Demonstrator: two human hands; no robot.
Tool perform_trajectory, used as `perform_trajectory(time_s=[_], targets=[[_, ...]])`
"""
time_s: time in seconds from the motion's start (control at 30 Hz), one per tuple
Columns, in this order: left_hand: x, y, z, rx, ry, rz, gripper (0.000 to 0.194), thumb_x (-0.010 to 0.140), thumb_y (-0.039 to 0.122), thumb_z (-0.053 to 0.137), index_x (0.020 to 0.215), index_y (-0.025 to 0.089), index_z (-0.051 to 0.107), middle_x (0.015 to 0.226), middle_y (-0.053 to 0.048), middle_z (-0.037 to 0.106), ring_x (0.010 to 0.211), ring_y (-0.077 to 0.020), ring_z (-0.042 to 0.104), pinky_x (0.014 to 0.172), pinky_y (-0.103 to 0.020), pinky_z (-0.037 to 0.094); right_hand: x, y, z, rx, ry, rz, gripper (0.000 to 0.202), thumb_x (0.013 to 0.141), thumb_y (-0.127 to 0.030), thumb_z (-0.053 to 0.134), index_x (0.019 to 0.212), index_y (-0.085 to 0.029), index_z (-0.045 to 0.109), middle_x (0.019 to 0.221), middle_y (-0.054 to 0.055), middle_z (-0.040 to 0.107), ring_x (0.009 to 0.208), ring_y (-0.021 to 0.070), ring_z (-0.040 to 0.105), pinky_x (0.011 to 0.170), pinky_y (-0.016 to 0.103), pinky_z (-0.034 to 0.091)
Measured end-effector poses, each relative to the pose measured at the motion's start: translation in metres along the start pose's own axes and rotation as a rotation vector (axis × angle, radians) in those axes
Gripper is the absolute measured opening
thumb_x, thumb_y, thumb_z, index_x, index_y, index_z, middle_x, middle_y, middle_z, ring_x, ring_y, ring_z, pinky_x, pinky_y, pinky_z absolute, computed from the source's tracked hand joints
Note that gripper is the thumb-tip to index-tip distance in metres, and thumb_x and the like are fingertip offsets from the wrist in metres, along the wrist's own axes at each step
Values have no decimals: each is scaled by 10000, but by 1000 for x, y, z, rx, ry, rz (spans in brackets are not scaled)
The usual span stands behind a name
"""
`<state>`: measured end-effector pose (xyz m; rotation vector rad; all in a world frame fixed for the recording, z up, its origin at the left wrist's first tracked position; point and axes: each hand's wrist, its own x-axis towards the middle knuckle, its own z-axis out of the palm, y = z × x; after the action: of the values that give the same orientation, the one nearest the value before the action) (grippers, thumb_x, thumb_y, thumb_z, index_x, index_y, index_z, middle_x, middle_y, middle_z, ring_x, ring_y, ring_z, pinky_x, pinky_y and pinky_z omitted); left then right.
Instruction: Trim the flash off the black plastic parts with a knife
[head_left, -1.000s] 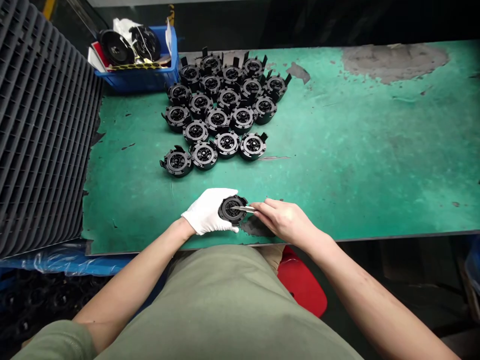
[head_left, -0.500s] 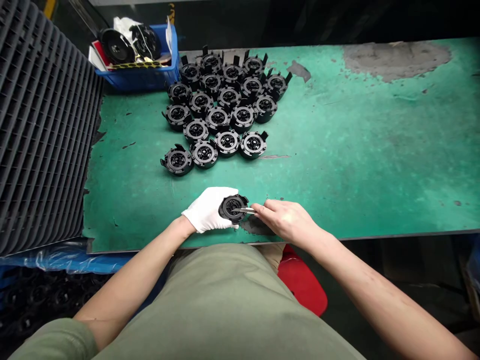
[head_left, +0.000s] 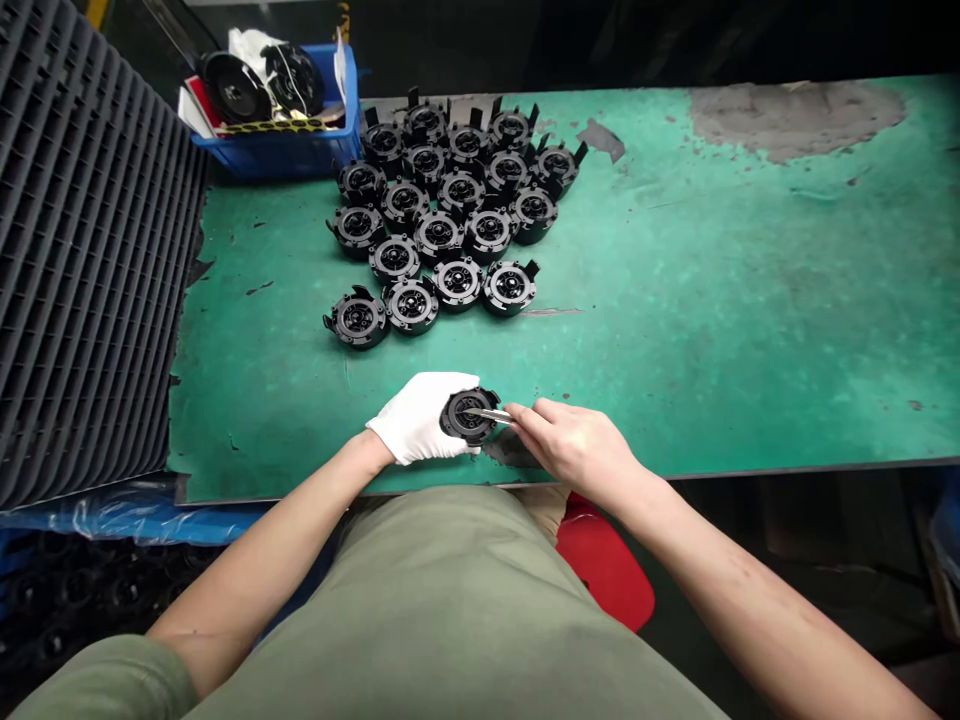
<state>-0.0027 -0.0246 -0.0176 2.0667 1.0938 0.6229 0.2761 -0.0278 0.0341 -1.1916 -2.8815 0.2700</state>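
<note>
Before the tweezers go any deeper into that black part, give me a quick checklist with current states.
1. Left hand, white-gloved, grips the black round part: ok.
2. Right hand pinches the metal tweezers: ok.
3. Tweezer tips over the part's centre: ok.
4. Anything held between the tips: cannot tell, too small.
5. Part near the green table edge, over bare surface: ok.
6. Cluster of black parts well apart from both hands: ok.
</note>
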Motion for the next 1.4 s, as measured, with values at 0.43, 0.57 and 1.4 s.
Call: perform_trajectory(time_s=[0.43,0.57,1.4], targets=[[3,7,-4,-9,-5,-4,652,757,643,888,1220,231,687,1151,-89,784,1077,-339,773,985,-453,611,10,10,-21,-103,35,-157,330,1170,-322,430,1069,-206,722,740,4,564,593,159,397,592,349,236],[3,7,-4,-1,-3,4,608,757,634,884,1179,235,703,1157,-94,782,1093,-346,771,978,-450,612,9,15,-19,-92,39,-233,256,1142,-224,469,1063,-199,712,749,2,567,619,162,461,609,342,279],[-18,1,35,469,407,63,1086,740,902,749,1476,143,498,1296,-189,722,1159,-378,722,1109,-532,539,-16,-22,19,92,254,43,337,1108,-207,567,1433,-153,638,1002,95,662,829,225,507,744,351,462]])
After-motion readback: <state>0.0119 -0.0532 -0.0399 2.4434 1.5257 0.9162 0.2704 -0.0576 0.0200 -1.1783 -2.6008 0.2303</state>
